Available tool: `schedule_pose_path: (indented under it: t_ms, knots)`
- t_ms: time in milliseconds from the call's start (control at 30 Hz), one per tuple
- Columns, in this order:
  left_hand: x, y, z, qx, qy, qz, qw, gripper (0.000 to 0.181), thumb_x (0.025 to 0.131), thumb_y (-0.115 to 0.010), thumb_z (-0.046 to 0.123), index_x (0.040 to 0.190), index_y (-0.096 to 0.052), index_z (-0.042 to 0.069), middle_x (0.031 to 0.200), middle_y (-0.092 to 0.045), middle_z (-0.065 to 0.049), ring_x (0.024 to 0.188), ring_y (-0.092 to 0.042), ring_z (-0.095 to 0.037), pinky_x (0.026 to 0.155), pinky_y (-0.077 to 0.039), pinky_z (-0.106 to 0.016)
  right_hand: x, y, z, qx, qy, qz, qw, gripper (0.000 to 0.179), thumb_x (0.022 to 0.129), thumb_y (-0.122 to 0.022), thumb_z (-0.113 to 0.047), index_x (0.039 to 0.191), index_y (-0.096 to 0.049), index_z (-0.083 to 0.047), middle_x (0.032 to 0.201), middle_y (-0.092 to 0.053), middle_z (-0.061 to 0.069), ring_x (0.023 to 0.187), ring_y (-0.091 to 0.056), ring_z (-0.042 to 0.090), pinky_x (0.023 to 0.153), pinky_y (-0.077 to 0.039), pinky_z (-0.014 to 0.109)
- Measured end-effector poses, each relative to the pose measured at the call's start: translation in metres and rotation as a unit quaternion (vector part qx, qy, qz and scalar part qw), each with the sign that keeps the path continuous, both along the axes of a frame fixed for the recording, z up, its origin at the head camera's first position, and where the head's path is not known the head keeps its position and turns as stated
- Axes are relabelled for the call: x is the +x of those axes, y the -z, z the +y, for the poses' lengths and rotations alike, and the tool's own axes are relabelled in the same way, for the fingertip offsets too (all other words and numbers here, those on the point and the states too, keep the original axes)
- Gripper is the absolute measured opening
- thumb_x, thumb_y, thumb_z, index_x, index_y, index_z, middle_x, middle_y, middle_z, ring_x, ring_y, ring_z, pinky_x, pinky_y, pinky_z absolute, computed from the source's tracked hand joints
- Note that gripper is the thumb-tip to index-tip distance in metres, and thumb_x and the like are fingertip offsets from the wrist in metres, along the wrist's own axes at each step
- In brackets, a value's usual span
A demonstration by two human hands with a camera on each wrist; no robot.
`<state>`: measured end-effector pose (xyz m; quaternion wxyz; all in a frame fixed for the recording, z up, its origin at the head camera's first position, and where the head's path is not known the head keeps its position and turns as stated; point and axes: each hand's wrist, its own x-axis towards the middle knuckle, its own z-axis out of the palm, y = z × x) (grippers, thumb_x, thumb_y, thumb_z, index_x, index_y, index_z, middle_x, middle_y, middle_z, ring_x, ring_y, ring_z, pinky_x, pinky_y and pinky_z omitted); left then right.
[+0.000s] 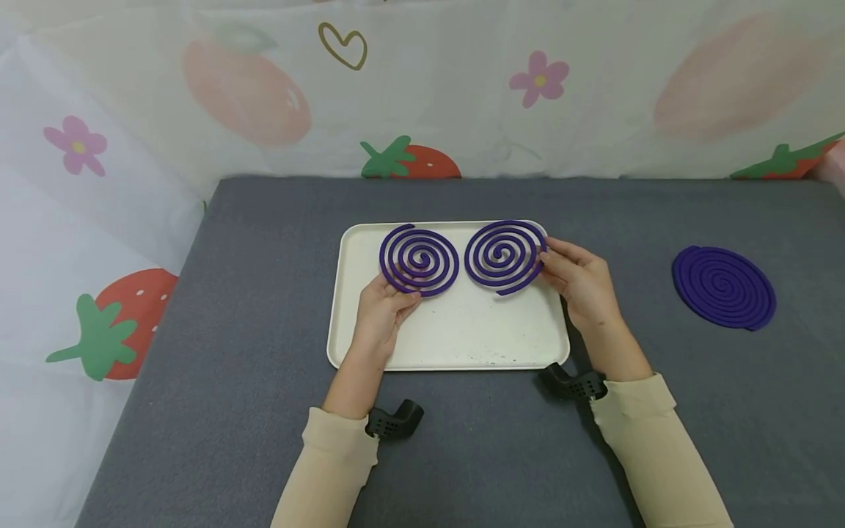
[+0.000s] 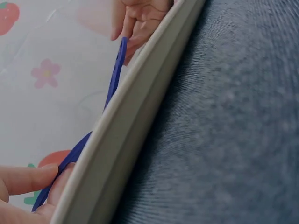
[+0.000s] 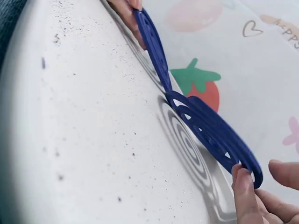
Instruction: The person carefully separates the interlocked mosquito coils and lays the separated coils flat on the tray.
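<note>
Two purple spiral mosquito coils are held up over a cream tray (image 1: 475, 337), one in each hand. My left hand (image 1: 378, 317) pinches the lower edge of the left coil (image 1: 423, 257), thumb on its near face. The right hand (image 1: 581, 282) holds the other coil (image 1: 503, 254) by its right edge; its loose outer end points down toward the tray. A narrow space separates the coils in the head view. Seen from the right wrist, the near coil (image 3: 217, 137) is tilted and casts a spiral shadow on the tray.
A tightly wound purple coil (image 1: 724, 287) lies on the grey cloth (image 1: 218, 352) at the right; whether it is several nested coils I cannot tell. Dark crumbs dot the tray. Behind the table hangs a printed curtain (image 1: 594, 132). Both wrists wear black camera mounts (image 1: 396, 420).
</note>
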<state>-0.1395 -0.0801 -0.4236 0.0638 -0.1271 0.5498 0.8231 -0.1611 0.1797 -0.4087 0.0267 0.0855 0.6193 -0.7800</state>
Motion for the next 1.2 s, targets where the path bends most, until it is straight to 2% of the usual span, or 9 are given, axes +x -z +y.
schedule_pose_path:
  t_ms: [100, 233, 367, 567, 733, 967, 1067, 1200]
  knots:
    - [-0.0002, -0.0013, 0.0007, -0.006, -0.018, 0.000, 0.9998, 0.057, 0.082, -0.046, -0.023, 0.136, -0.038, -0.007, 0.127, -0.052, -0.026, 0.103, -0.059, -0.019, 0.086, -0.051, -0.026, 0.0000, -0.0004, 0.0005, -0.023, 0.006, 0.000, 0.9997, 0.048, 0.092, -0.056, 0.001, 0.134, -0.038, 0.016, 0.094, -0.065, -0.001, 0.082, -0.064, 0.007, 0.074, -0.053, 0.018]
    - [-0.0005, -0.0034, 0.0007, -0.024, -0.037, -0.008, 0.9990, 0.057, 0.084, -0.051, -0.018, 0.138, -0.038, -0.004, 0.127, -0.053, -0.022, 0.102, -0.059, -0.018, 0.082, -0.052, -0.023, -0.0012, 0.0001, 0.0001, -0.016, 0.015, -0.004, 0.9997, 0.045, 0.091, -0.055, 0.004, 0.133, -0.040, 0.016, 0.092, -0.065, 0.000, 0.083, -0.065, 0.008, 0.074, -0.053, 0.018]
    - [0.0001, -0.0049, -0.0001, -0.024, -0.047, -0.012, 0.9986, 0.051, 0.088, -0.053, -0.009, 0.137, -0.040, -0.002, 0.126, -0.054, -0.019, 0.101, -0.057, -0.017, 0.082, -0.050, -0.022, -0.0026, 0.0013, -0.0011, 0.027, 0.014, -0.001, 0.9995, 0.041, 0.091, -0.055, 0.007, 0.129, -0.044, 0.017, 0.087, -0.065, -0.002, 0.080, -0.064, 0.006, 0.071, -0.054, 0.019]
    - [0.0002, -0.0046, -0.0011, 0.015, -0.069, 0.016, 0.9974, 0.047, 0.090, -0.049, -0.010, 0.135, -0.038, -0.007, 0.129, -0.051, -0.021, 0.118, -0.052, -0.026, 0.097, -0.044, -0.030, -0.0044, 0.0039, -0.0019, 0.083, -0.008, 0.013, 0.9964, 0.040, 0.090, -0.056, 0.006, 0.128, -0.047, 0.016, 0.089, -0.064, -0.005, 0.081, -0.063, 0.004, 0.073, -0.053, 0.018]
    - [0.0000, -0.0038, -0.0005, -0.014, -0.065, 0.021, 0.9976, 0.053, 0.088, -0.050, -0.012, 0.139, -0.035, -0.005, 0.133, -0.050, -0.020, 0.121, -0.050, -0.027, 0.099, -0.043, -0.035, -0.0043, 0.0051, -0.0017, 0.098, -0.007, 0.022, 0.9949, 0.040, 0.090, -0.057, 0.004, 0.127, -0.048, 0.015, 0.095, -0.063, -0.004, 0.088, -0.062, 0.005, 0.076, -0.052, 0.017]
    - [-0.0022, -0.0027, 0.0017, -0.030, -0.106, 0.032, 0.9934, 0.059, 0.085, -0.052, -0.016, 0.140, -0.036, -0.003, 0.134, -0.050, -0.018, 0.120, -0.051, -0.024, 0.096, -0.045, -0.030, -0.0015, 0.0039, -0.0007, 0.138, 0.007, 0.034, 0.9898, 0.038, 0.090, -0.060, -0.001, 0.124, -0.053, 0.013, 0.097, -0.063, -0.007, 0.090, -0.060, 0.003, 0.075, -0.049, 0.015]
    - [-0.0030, -0.0033, 0.0021, -0.032, -0.111, 0.039, 0.9925, 0.063, 0.084, -0.052, -0.017, 0.142, -0.033, -0.003, 0.138, -0.045, -0.019, 0.124, -0.048, -0.024, 0.096, -0.045, -0.029, -0.0013, 0.0029, -0.0009, 0.135, 0.021, 0.040, 0.9898, 0.037, 0.089, -0.061, -0.001, 0.121, -0.054, 0.014, 0.094, -0.065, -0.009, 0.088, -0.059, 0.003, 0.074, -0.049, 0.015]
    - [-0.0037, -0.0045, 0.0021, -0.026, -0.123, 0.060, 0.9903, 0.070, 0.082, -0.050, -0.020, 0.145, -0.025, -0.005, 0.148, -0.031, -0.019, 0.134, -0.035, -0.024, 0.102, -0.039, -0.026, -0.0019, 0.0024, -0.0021, 0.128, 0.039, 0.046, 0.9900, 0.035, 0.087, -0.062, 0.000, 0.118, -0.056, 0.014, 0.091, -0.066, -0.007, 0.087, -0.060, 0.004, 0.074, -0.049, 0.016]
